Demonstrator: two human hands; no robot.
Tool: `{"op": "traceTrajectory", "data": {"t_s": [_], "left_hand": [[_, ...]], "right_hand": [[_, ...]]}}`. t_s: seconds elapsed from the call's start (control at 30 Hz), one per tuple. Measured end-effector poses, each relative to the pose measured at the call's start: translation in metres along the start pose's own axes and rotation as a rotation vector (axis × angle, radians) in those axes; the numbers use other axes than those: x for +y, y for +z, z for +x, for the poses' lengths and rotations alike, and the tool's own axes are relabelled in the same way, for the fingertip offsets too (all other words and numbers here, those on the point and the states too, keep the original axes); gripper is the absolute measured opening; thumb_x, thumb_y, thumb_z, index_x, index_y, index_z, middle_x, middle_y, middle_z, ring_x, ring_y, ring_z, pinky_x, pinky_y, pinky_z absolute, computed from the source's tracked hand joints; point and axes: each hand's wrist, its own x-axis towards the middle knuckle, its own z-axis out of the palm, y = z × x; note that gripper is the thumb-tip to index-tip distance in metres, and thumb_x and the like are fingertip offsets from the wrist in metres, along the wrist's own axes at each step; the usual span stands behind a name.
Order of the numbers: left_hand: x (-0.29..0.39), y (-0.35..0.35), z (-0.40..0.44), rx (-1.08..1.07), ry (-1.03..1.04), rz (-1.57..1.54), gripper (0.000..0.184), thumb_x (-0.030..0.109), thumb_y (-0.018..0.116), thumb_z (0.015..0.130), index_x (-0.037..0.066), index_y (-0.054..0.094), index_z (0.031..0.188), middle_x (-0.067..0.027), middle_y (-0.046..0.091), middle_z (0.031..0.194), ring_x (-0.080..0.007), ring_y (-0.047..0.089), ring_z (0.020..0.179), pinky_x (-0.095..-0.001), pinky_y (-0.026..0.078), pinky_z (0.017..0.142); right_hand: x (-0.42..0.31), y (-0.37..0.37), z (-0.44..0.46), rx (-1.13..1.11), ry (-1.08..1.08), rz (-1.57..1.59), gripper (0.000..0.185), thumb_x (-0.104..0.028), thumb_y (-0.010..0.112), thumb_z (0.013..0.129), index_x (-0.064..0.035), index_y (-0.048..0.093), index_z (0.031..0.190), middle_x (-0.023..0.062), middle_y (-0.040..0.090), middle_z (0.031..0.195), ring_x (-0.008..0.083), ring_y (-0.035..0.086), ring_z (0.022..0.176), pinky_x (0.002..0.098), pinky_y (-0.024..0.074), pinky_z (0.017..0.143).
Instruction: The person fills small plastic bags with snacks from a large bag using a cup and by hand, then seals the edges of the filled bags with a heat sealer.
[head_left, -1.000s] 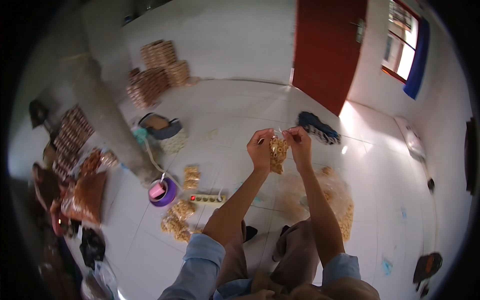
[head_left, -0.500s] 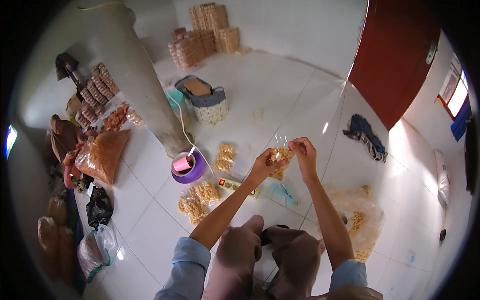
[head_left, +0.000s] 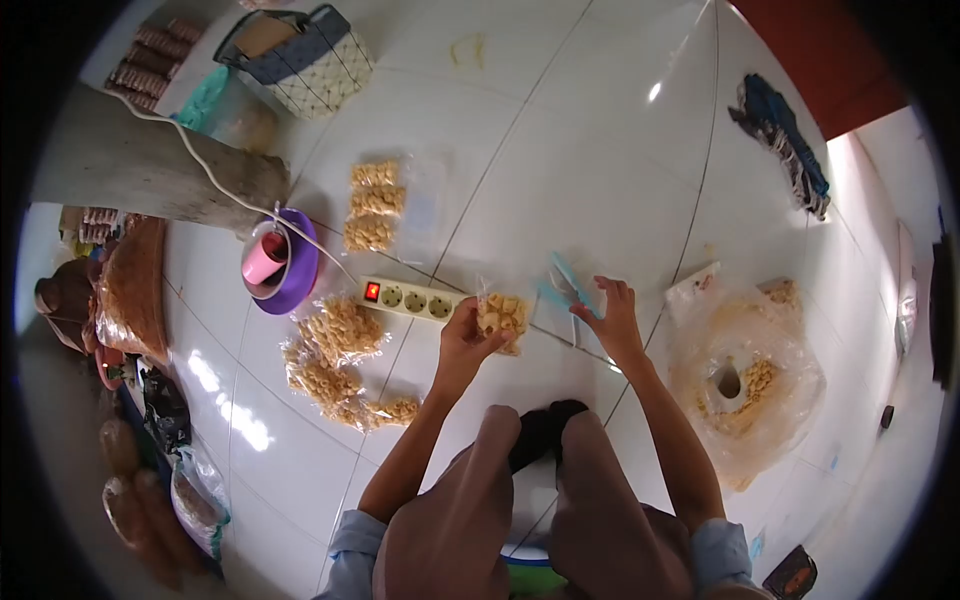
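In the left hand (head_left: 470, 345) — a snack bag (head_left: 503, 320), above floor tiles (head_left: 560, 180).

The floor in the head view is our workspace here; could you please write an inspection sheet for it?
Surface: pale tiled floor, dark joints, some glare.
Things: small clear bag of snack pieces; filled bags beside the power strip; large clear plastic bag at right, more pieces there.
Clutter: blue tool, type unclear; purple basin with pink cup; dark cloth.
Hands: left hand holds the small clear bag; right hand open beside the blue tool, contact unclear.
Cables: white cable crosses the column and reaches the strip's end.
Surroundings: basket, red door, another person at far left.
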Motion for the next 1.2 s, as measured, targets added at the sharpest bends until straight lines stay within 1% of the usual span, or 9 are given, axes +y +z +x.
{"op": "traceTrajectory", "data": {"t_s": [0.07,0.27,0.4,0.6,0.73,0.9,0.97,1.0,1.2], "left_hand": [[-0.012,-0.006,-0.007,0.003,-0.060,-0.003,0.039,-0.003,0.064,0.077,-0.002,0.045,0.111,-0.0080,0.057,0.101,-0.0144,0.056,0.094,-0.0274,0.048,0.082],[-0.026,-0.007,-0.014,0.030,-0.101,-0.021,0.040,-0.002,0.064,0.077,-0.003,0.044,0.112,-0.0091,0.057,0.102,-0.0148,0.056,0.095,-0.0283,0.048,0.083],[-0.026,-0.008,-0.015,0.028,-0.087,-0.009,0.040,-0.001,0.064,0.078,-0.004,0.044,0.113,-0.0093,0.057,0.103,-0.0148,0.057,0.094,-0.0279,0.048,0.082],[-0.032,-0.011,-0.014,0.022,-0.067,-0.039,0.040,-0.001,0.064,0.078,-0.002,0.044,0.113,-0.0080,0.057,0.102,-0.0144,0.057,0.093,-0.0276,0.048,0.081],[-0.035,-0.007,-0.014,-0.019,-0.071,-0.045,0.041,0.000,0.065,0.078,-0.002,0.045,0.113,-0.0077,0.057,0.102,-0.0136,0.057,0.093,-0.0268,0.048,0.081],[-0.022,0.004,-0.001,-0.123,-0.235,0.119,0.043,0.006,0.068,0.077,-0.002,0.046,0.113,-0.0066,0.058,0.099,-0.0107,0.057,0.090,-0.0242,0.047,0.079],[-0.025,0.004,0.008,-0.160,-0.221,0.137,0.043,0.008,0.069,0.076,-0.001,0.047,0.112,-0.0059,0.058,0.097,-0.0102,0.056,0.088,-0.0240,0.047,0.078],[-0.023,0.005,0.014,-0.195,-0.214,0.156,0.044,0.010,0.070,0.076,-0.001,0.047,0.112,-0.0051,0.058,0.096,-0.0097,0.056,0.087,-0.0238,0.047,0.077],[-0.005,0.016,0.031,-0.302,-0.274,0.330,0.043,0.009,0.069,0.076,-0.001,0.047,0.111,-0.0043,0.056,0.099,-0.0102,0.054,0.092,-0.0241,0.046,0.080]], "right_hand": [[0.013,0.017,-0.006,-0.042,-0.046,-0.176,0.075,-0.031,0.076,0.065,-0.0008,0.038,0.122,0.0153,0.045,0.114,0.0316,0.044,0.103,0.0402,0.0415,0.087],[0.021,0.033,-0.005,-0.109,-0.084,-0.386,0.069,-0.018,0.075,0.066,0.0000,0.038,0.121,0.0162,0.045,0.109,0.0326,0.046,0.102,0.0365,0.0438,0.085],[0.026,0.031,-0.006,-0.113,-0.114,-0.341,0.060,-0.009,0.070,0.070,0.0001,0.038,0.120,0.0163,0.044,0.109,0.0327,0.046,0.102,0.0372,0.0449,0.084],[0.034,0.019,-0.023,-0.073,-0.076,-0.099,0.055,-0.002,0.066,0.072,0.0012,0.037,0.119,0.0197,0.041,0.112,0.0364,0.047,0.101,0.0408,0.0446,0.084],[0.051,0.001,-0.045,-0.012,-0.089,-0.028,0.055,-0.003,0.064,0.075,0.0004,0.036,0.122,0.0187,0.039,0.112,0.0328,0.047,0.101,0.0364,0.0429,0.084],[0.061,-0.046,-0.059,0.008,-0.052,0.081,0.053,-0.006,0.067,0.074,0.0003,0.040,0.119,0.0157,0.043,0.107,0.0280,0.051,0.094,0.0332,0.0451,0.078],[0.058,-0.064,-0.062,-0.154,0.203,0.331,0.053,-0.008,0.071,0.072,0.0007,0.044,0.117,0.0111,0.047,0.104,0.0215,0.053,0.089,0.0294,0.0445,0.076],[0.054,-0.073,-0.062,-0.207,0.231,0.401,0.052,-0.009,0.071,0.072,0.0009,0.046,0.117,0.0074,0.050,0.103,0.0168,0.054,0.089,0.0287,0.0450,0.077],[0.034,-0.087,-0.063,-0.379,0.241,0.534,0.045,-0.008,0.068,0.077,0.0017,0.047,0.115,0.0084,0.049,0.108,0.0181,0.052,0.100,0.0293,0.0442,0.086]]}}
